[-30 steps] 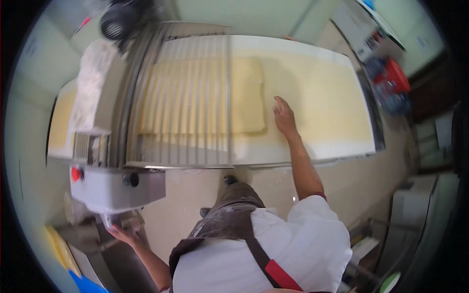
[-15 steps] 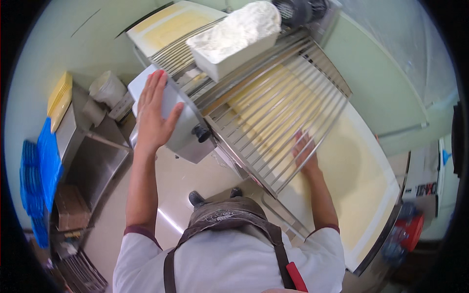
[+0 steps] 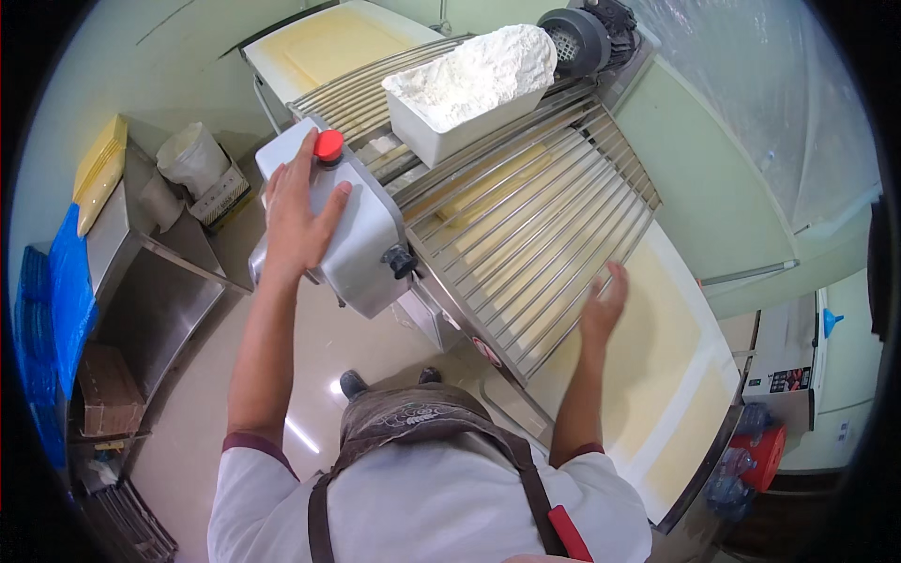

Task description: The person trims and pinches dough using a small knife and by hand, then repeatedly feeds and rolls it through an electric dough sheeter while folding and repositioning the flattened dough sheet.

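A dough sheeter fills the space before me, with a grey side housing carrying a red push button and a black knob. My left hand rests on the housing beside the button, fingers stretched and thumb spread, holding nothing. Under the metal bar guard, a pale yellow dough sheet lies close to the rollers, partly hidden by the bars. My right hand is at the guard's near edge, over the flour-stained belt, empty with fingers apart.
A white tub heaped with flour stands on top of the sheeter, beside a dark motor. Far beyond is the other belt. Steel shelving with blue and yellow plastic stands left; a red container sits right.
The dough sheet has moved away from me toward the rollers. My right hand has drawn out from beneath the guard. The left hand stays on the housing, uncovering the red button.
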{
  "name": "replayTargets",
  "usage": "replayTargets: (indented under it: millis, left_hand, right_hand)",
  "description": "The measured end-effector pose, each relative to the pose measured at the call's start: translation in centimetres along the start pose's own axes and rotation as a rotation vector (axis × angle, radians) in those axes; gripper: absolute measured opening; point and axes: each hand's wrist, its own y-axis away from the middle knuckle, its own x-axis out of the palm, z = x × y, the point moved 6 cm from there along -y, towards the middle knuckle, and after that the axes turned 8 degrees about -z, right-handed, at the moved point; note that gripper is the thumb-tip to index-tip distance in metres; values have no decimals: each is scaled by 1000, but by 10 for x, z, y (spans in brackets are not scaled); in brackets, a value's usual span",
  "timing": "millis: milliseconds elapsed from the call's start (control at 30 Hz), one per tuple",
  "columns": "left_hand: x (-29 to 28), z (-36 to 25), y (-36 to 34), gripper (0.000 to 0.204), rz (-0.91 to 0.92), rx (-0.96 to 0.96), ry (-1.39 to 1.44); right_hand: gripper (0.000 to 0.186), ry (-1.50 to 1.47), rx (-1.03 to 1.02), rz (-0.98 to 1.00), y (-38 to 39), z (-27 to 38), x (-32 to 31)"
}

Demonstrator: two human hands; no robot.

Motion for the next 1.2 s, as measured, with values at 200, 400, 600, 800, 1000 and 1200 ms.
replayTargets:
  millis: [200, 400, 600, 800, 1000, 1200]
  left_hand:
    - [-28, 40, 20, 70, -17, -91, 559]
    - [16, 204, 152, 53, 434, -545, 763]
    - [56, 227, 185, 39, 264, -607, 952]
    - [35, 219, 175, 38, 178, -617, 689]
    - [34, 230, 165, 39, 114, -460, 642]
    - [34, 228, 161, 39, 160, -426, 680]
  right_hand:
    - [36, -656, -146, 444, 76, 233, 97]
    - [52, -840, 296, 212, 92, 244, 150]
    - [49, -966, 432, 92, 88, 246, 166]
    - [43, -920, 474, -3, 94, 257, 159]
    - [40, -874, 478, 3, 91, 248, 161]
    - [39, -815, 418, 32, 90, 233, 162]
